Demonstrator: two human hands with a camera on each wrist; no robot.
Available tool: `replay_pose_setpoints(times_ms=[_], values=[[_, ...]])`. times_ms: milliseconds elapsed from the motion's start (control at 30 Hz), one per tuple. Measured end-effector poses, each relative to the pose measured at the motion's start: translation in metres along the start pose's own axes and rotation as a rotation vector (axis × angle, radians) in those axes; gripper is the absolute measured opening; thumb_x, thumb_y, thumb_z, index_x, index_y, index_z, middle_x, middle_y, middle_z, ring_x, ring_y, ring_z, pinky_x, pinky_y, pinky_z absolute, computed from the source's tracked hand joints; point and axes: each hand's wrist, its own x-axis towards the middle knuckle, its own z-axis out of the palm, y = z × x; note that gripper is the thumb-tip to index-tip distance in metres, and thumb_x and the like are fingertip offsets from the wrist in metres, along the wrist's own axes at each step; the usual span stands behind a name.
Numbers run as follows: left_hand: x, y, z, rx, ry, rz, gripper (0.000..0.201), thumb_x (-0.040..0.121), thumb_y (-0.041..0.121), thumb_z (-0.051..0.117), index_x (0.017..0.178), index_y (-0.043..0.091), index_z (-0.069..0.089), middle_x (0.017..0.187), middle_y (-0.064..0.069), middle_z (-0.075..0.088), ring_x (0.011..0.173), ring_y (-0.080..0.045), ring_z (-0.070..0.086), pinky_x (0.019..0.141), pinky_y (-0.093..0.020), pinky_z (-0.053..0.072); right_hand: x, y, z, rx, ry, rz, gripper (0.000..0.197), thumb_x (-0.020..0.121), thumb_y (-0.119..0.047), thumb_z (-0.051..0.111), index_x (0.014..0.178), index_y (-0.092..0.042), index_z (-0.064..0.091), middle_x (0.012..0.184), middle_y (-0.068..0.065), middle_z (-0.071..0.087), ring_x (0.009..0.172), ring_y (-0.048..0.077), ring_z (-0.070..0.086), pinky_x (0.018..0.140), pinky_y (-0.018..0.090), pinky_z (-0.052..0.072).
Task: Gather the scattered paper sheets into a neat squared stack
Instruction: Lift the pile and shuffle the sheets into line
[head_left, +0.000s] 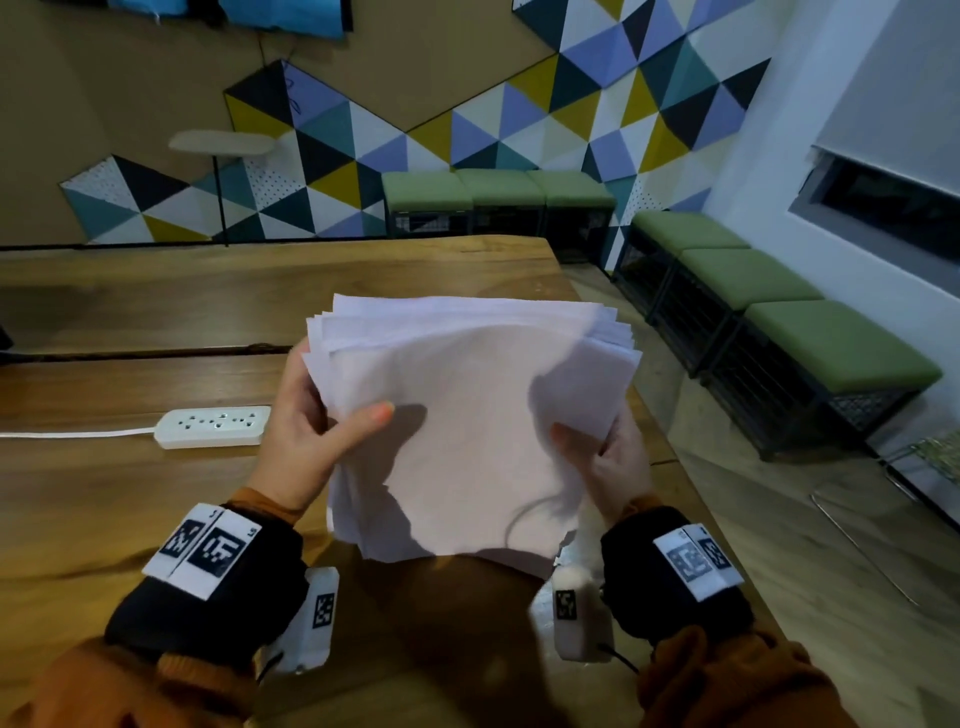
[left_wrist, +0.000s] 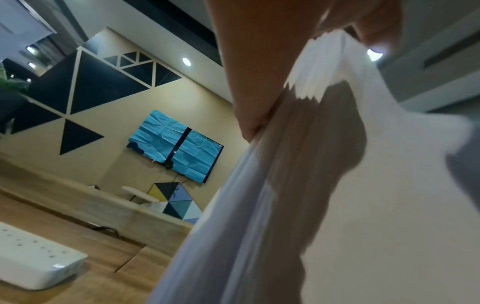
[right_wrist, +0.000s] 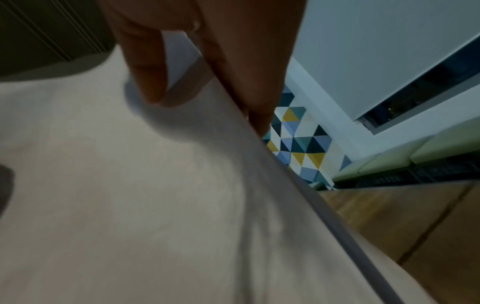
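Note:
A bundle of white paper sheets (head_left: 467, 415) is held up above the wooden table (head_left: 130, 493), its far edges fanned out and uneven. My left hand (head_left: 317, 421) grips the bundle's left edge, thumb on top and fingers hidden behind. My right hand (head_left: 608, 457) grips the right edge the same way, with the sheets bending near it. The left wrist view shows the stepped sheet edges (left_wrist: 309, 90) pinched by my left hand (left_wrist: 259, 78). In the right wrist view the paper (right_wrist: 130, 205) fills the frame under my right hand (right_wrist: 207, 67).
A white power strip (head_left: 213, 427) with its cord lies on the table left of my left hand. The table's right edge runs just past my right hand. Green-cushioned stools (head_left: 779, 322) line the walls beyond.

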Motion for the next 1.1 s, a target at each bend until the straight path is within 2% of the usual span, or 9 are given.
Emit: replay_pose_setpoints(times_ms=[200,367,467,567,700,800,900,967,1100], values=[[-0.003,-0.011,0.021,0.173,0.243,-0.001,0.020,0.078,0.015,0.067,0.096,0.018,0.060,0.087,0.003,0.065,0.082,-0.013,0.065,0.069,-0.030,0.057,0.000,-0.001,0.014,-0.014,0.036,0.002,0.023,0.081,-0.004,0.060,0.101,-0.012,0.053,0.086,0.000,0.061,0.080,0.011,0.060,0.058,0.008,0.048],[-0.003,-0.011,0.011,0.137,0.108,-0.075,0.057,0.051,0.037,0.083,0.101,0.021,0.062,0.095,0.006,0.068,0.085,-0.002,0.066,0.066,-0.015,0.052,0.002,0.002,0.003,0.041,0.053,-0.030,0.053,0.075,0.005,0.065,0.123,-0.004,0.042,0.095,-0.007,0.059,0.076,-0.015,0.060,0.062,0.006,0.047],[-0.006,-0.020,0.017,0.137,0.057,-0.106,0.032,0.066,0.020,0.079,0.091,0.027,0.060,0.079,0.015,0.069,0.075,0.007,0.064,0.061,-0.009,0.050,-0.001,0.011,0.003,-0.077,0.042,0.011,0.043,0.076,0.000,0.067,0.114,-0.005,0.049,0.086,-0.008,0.058,0.072,-0.008,0.060,0.066,0.019,0.046],[-0.002,-0.018,0.024,0.193,0.103,-0.071,0.013,0.076,0.015,0.068,0.078,0.024,0.059,0.076,0.005,0.062,0.070,-0.003,0.060,0.058,-0.010,0.048,-0.001,0.009,0.008,-0.137,0.061,0.022,0.036,0.074,-0.018,0.067,0.104,-0.019,0.048,0.085,-0.008,0.059,0.073,-0.003,0.060,0.064,0.019,0.047],[0.003,-0.011,0.022,0.061,0.224,-0.123,0.011,0.082,0.011,0.062,0.093,0.011,0.060,0.082,0.002,0.061,0.071,0.000,0.062,0.065,-0.014,0.049,-0.006,0.020,0.001,-0.265,0.271,0.169,0.094,0.063,-0.032,0.078,0.136,-0.038,0.018,0.126,-0.003,0.045,0.120,0.023,0.043,0.094,0.049,0.043],[0.003,-0.013,0.017,-0.260,0.220,-0.198,0.069,0.062,0.038,0.078,0.119,0.007,0.053,0.098,-0.003,0.067,0.091,-0.013,0.067,0.073,-0.018,0.054,-0.021,0.041,-0.005,-0.096,0.354,0.341,0.135,0.040,-0.038,0.087,0.141,-0.037,-0.003,0.151,0.009,0.022,0.136,0.030,0.026,0.111,0.057,0.025],[0.003,-0.019,0.015,-0.541,0.176,-0.310,0.094,0.049,0.037,0.085,0.131,0.009,0.049,0.118,-0.005,0.068,0.109,-0.018,0.065,0.080,-0.028,0.055,-0.038,0.054,0.000,0.496,0.143,0.548,0.137,0.017,-0.043,0.091,0.138,-0.020,0.031,0.125,0.011,0.059,0.113,0.031,0.055,0.096,0.051,0.045],[0.001,-0.018,0.018,-0.591,0.141,-0.370,0.095,0.051,0.036,0.085,0.134,0.012,0.047,0.128,-0.010,0.062,0.115,-0.024,0.061,0.084,-0.035,0.055,-0.044,0.054,0.002,0.698,-0.016,0.640,0.097,0.010,-0.037,0.091,0.100,-0.011,0.067,0.082,0.010,0.075,0.077,0.028,0.070,0.063,0.037,0.058],[-0.005,-0.018,0.017,-0.584,0.175,-0.385,0.025,0.069,0.020,0.070,0.094,0.021,0.076,0.100,0.000,0.075,0.098,-0.017,0.069,0.081,-0.034,0.057,-0.029,0.053,-0.006,0.748,0.011,0.435,0.071,0.011,-0.026,0.092,0.078,-0.013,0.071,0.069,0.004,0.074,0.067,0.023,0.069,0.057,0.032,0.057]])
